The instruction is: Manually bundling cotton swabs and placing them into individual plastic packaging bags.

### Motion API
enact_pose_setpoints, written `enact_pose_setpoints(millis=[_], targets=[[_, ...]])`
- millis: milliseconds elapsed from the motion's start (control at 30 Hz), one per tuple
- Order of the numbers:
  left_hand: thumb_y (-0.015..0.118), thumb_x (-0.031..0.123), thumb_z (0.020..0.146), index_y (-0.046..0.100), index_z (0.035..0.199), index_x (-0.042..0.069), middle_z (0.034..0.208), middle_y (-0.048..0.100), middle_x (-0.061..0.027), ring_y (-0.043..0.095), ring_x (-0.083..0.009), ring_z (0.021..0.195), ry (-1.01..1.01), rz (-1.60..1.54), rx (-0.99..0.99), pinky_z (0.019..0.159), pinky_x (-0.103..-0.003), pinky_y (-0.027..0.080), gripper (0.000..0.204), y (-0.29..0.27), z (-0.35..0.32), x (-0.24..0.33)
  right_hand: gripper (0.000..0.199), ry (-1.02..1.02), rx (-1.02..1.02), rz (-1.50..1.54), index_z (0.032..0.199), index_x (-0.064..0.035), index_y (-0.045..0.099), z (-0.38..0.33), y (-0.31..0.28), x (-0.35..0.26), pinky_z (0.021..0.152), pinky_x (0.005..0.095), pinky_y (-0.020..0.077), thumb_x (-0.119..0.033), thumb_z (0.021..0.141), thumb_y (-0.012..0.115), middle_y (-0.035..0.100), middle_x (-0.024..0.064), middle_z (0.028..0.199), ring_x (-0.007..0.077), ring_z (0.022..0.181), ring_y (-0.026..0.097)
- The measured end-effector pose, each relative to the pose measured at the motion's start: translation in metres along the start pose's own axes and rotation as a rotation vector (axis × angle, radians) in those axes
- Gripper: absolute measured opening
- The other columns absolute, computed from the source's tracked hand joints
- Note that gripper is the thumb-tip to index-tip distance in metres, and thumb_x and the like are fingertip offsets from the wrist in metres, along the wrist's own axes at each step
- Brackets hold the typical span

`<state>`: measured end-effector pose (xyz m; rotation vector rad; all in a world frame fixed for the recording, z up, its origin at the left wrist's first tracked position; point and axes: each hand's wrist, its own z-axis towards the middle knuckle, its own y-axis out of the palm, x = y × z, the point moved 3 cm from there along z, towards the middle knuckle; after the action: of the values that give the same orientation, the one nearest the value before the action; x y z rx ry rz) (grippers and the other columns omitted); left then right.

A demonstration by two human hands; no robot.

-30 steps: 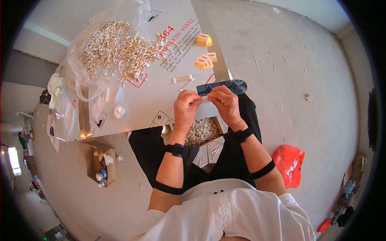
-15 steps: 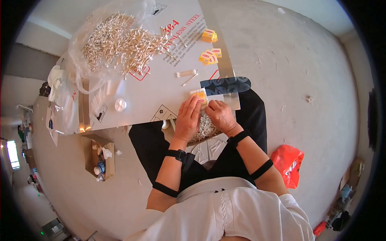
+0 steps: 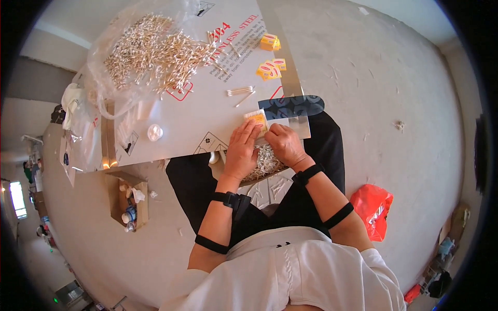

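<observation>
A flat pack of cotton swabs (image 3: 255,116) with a yellow label lies near the table's front edge, its white tips pointing away from me. My left hand (image 3: 241,150) lies over the pack's near part, fingers together, holding it against the table. Close to the pack's lower right corner, my right hand (image 3: 286,146) is closed in a pinch; what is between its fingertips is hidden. Beneath my hands, a cardboard box of loose cotton swabs (image 3: 267,161) rests between my legs. A few single swabs (image 3: 239,91) lie beyond the pack.
Left on the table, a clear plastic bag (image 3: 96,78) spills a large heap of cotton swabs (image 3: 155,54). A small round white container (image 3: 154,132) stands nearer. Yellow cards (image 3: 270,69) and a dark patterned strip (image 3: 290,107) lie right. A red bag (image 3: 371,207) sits on the floor.
The view has shifted slightly. Both hands stay at the pack in nearly the same pose, with a little more of its yellow label showing.
</observation>
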<state>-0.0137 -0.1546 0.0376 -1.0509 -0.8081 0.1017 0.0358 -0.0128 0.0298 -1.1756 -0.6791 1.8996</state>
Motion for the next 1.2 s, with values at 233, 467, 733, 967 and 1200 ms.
enact_pose_setpoints(millis=[233,467,733,967,1200], targets=[[0.06,-0.006,0.067,0.053,0.124,0.004,0.132,0.049,-0.012,0.043,-0.0285,0.127,0.016,0.038,0.061,0.104,-0.042,0.034,0.058,0.001,0.001,-0.001,0.007,0.008,-0.004,-0.012,0.069,-0.0064,0.05,0.002,-0.001,-0.002,0.062,0.038,0.0483,-0.006,0.069,0.057,0.049,0.0089,0.073,0.0283,0.07,0.056],[0.064,-0.003,0.069,0.063,0.11,0.005,0.129,0.052,-0.011,0.049,-0.0289,0.119,-0.012,0.038,0.164,0.096,-0.04,0.04,0.042,0.006,-0.002,-0.004,0.009,0.097,0.018,0.008,0.071,-0.0059,0.053,-0.001,0.006,-0.002,0.058,0.0379,0.0494,-0.004,0.07,0.061,0.052,0.0089,0.073,0.0291,0.067,0.059],[0.068,-0.002,0.07,0.059,0.089,0.005,0.092,0.058,-0.0082,0.058,-0.0259,0.083,-0.162,-0.006,0.429,0.073,-0.036,0.047,0.022,-0.002,-0.004,-0.006,0.007,0.334,0.093,0.167,0.077,-0.0047,0.06,-0.005,0.015,-0.011,0.056,0.0377,0.0478,-0.003,0.075,0.066,0.056,0.0097,0.075,0.0299,0.065,0.06],[0.069,0.01,0.083,0.058,0.085,0.0,0.073,0.06,-0.0037,0.056,-0.0089,0.06,-0.667,-0.574,0.336,0.05,-0.024,0.043,0.014,0.001,-0.017,-0.022,0.006,0.483,0.252,0.307,0.077,-0.0046,0.061,0.0,0.018,-0.016,0.055,0.0376,0.0478,-0.005,0.075,0.067,0.056,0.0102,0.074,0.0303,0.063,0.06],[0.066,0.009,0.086,0.061,0.082,0.0,0.068,0.06,-0.0007,0.055,-0.0052,0.055,-0.987,-0.919,0.292,0.044,-0.018,0.038,0.011,0.003,-0.011,-0.016,0.01,0.489,0.229,0.401,0.081,-0.0022,0.063,0.003,0.019,-0.022,0.056,0.0313,0.0495,0.002,0.073,0.068,0.06,0.01,0.077,0.0256,0.065,0.062]])
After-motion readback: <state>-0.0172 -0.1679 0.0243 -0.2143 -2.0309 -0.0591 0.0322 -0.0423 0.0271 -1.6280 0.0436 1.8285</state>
